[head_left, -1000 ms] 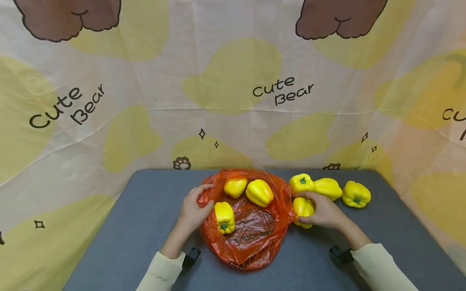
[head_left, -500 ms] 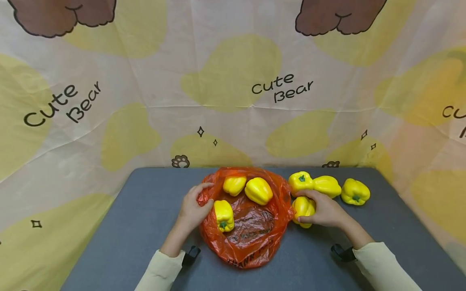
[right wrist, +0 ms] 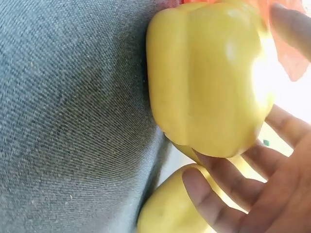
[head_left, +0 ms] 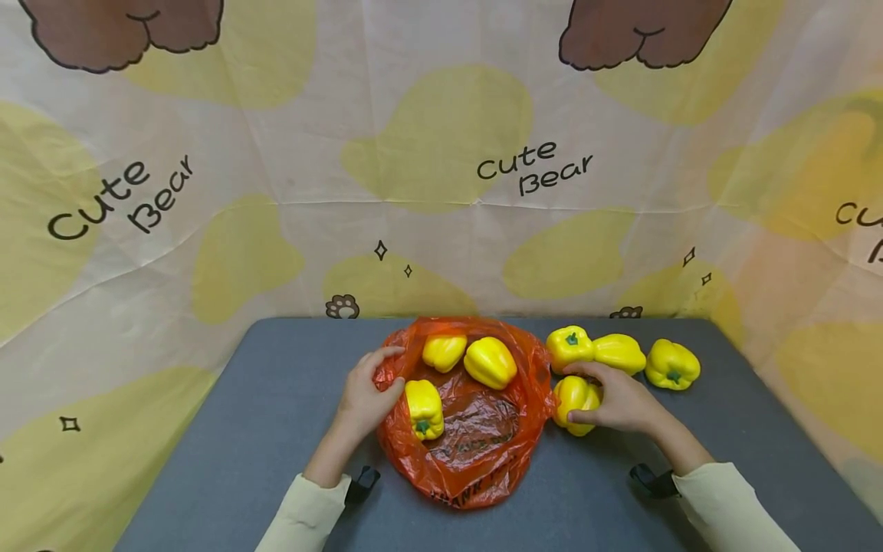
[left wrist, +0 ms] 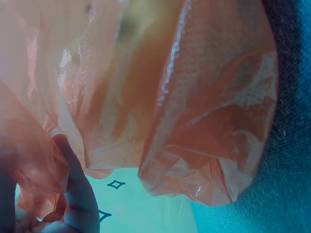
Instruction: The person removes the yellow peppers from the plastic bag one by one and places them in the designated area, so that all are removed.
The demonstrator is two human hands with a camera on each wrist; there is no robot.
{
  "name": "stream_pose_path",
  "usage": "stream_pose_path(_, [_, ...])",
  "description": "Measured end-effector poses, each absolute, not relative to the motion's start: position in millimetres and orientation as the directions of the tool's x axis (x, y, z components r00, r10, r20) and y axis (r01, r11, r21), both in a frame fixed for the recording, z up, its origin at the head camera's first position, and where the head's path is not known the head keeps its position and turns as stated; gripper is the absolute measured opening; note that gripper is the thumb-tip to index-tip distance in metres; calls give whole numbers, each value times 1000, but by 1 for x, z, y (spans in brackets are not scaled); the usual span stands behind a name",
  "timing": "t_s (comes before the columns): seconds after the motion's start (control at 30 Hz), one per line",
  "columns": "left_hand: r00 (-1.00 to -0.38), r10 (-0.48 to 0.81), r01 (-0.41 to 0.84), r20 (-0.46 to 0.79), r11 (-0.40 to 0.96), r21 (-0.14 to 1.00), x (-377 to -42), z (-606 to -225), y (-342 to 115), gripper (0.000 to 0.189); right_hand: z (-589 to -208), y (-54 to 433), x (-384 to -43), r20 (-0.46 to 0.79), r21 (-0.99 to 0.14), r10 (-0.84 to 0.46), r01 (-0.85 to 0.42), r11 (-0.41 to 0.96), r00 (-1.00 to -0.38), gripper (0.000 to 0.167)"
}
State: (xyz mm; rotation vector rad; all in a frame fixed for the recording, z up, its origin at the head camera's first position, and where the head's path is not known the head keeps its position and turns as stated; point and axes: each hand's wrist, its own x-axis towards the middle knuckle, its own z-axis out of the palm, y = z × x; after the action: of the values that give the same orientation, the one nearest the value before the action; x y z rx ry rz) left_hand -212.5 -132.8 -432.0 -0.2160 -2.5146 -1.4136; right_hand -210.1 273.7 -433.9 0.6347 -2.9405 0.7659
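An orange-red plastic bag (head_left: 476, 479) stands with its mouth wide on the table, three yellow bell peppers inside it, one of them a pepper (head_left: 425, 410) near its left wall. My left hand (head_left: 366, 395) grips the bag's left rim between thumb and fingers; in the left wrist view the thin plastic (left wrist: 209, 111) fills most of the picture. On the other side, my right hand (head_left: 614, 399) holds a yellow bell pepper (head_left: 574, 399) right beside the bag, thumb on the near side, fingers on the far side. The right wrist view has this pepper (right wrist: 209, 82) close to the table surface.
Behind the right hand lie more yellow bell peppers: one (head_left: 569, 346) by the bag, one (head_left: 618, 353) touching it, and another (head_left: 673, 364) farther right. They rest on a dark grey table (head_left: 303, 376). A printed cloth (head_left: 428, 146) hangs behind the table.
My right hand and its pepper have shifted very slightly right and toward me. The left hand and the bag hold their places; the head view has tilted a little.
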Motion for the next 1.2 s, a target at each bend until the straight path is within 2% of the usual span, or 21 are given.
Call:
stream_pose_path(0.27, [-960,4,241,279,518,821,-213,-432,-133,43,-423,274,-204,198,-476,-388,-434,765,-900,54])
stream_pose_path(0.63, [-955,7,254,296,536,805,-213,-431,-134,42,-407,270,-198,207,-490,-389,-439,753,-898,56])
stream_pose_path(0.9, [-953,10,260,302,540,800,-214,-430,-134,41,-395,264,-196,214,-540,-368,-423,727,-905,56])
stream_pose_path(1.2, [-958,9,245,286,540,805,-212,-430,-134,42,-381,250,-194,259,-550,-341,-428,717,-904,55])
